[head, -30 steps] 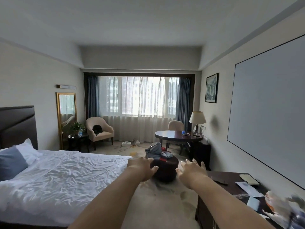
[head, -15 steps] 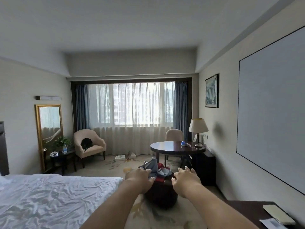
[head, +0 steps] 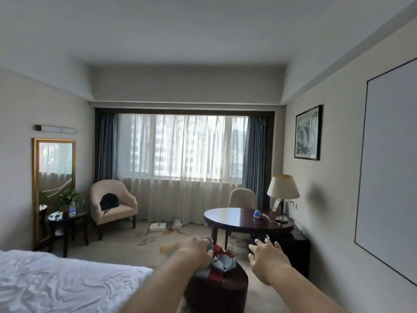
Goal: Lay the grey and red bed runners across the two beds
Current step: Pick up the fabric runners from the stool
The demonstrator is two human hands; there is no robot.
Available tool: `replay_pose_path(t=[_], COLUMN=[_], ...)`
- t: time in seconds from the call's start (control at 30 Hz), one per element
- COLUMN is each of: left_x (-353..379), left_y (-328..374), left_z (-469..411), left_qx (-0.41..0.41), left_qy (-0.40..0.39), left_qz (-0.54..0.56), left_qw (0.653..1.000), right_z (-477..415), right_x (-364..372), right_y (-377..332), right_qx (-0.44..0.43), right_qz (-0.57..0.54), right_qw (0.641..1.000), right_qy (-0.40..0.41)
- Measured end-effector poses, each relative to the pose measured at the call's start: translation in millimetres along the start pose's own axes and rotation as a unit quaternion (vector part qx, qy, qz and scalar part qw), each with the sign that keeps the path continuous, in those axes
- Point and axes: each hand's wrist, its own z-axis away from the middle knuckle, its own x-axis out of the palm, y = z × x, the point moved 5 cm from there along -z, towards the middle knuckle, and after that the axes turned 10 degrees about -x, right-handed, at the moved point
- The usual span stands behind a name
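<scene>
Down at the bottom left, a white bed (head: 56, 281) lay with its sheet crumpled, no runner on it. Both forearms reached fwd from the bottom edge. Just past the bed corner stood a dark round ottoman (head: 216, 290), and on top of it sat the grey and red bed runners (head: 220, 266), bunched in a heap, grey folds over red. Left hand (head: 194, 250) was down on the heap's left side, fingers curled onto the grey cloth; whether it had a real grip, couldn't tell from this angle. Right hand (head: 267, 258) hovered to the right of the heap, apart from it, fingers spread, holding nothing. Farther on, a round dark table (head: 243, 219) w/ a small blue item and a lamp (head: 283, 188) at its right end. A 2nd chair stood behind the table. Left of that, a beige armchair (head: 112, 205) w/ a black bag on the seat, then a side table w/ a plant and a gold-framed mirror (head: 54, 177). At the back, sheer curtains (head: 180, 159) covered the window.
</scene>
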Motion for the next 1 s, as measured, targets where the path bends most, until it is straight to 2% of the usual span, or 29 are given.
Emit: replay_pose_path(t=[0.27,0.57,0.67,1.0], left_x=[-39,-4,3,-5], left_y=[34,69,74,85], left_z=[-227,-448,-536,-819], left_qx=[0.026,0.055,0.051,0.026], left_qy=[0.015,0.001,0.002,0.041], left_qz=[0.029,-0.045,-0.066,-0.033], left_qw=[0.999,0.997,0.997,0.998], right_z=[-199,-406,-491,-798], right_x=[-3,43,60,84], right_y=[70,143,169,247], right_qx=[0.040,0.067,0.057,0.019], right_qz=[0.010,-0.009,0.001,0.007], right_qw=[0.999,0.998,0.998,1.000], right_qy=[0.021,-0.001,-0.003,-0.014])
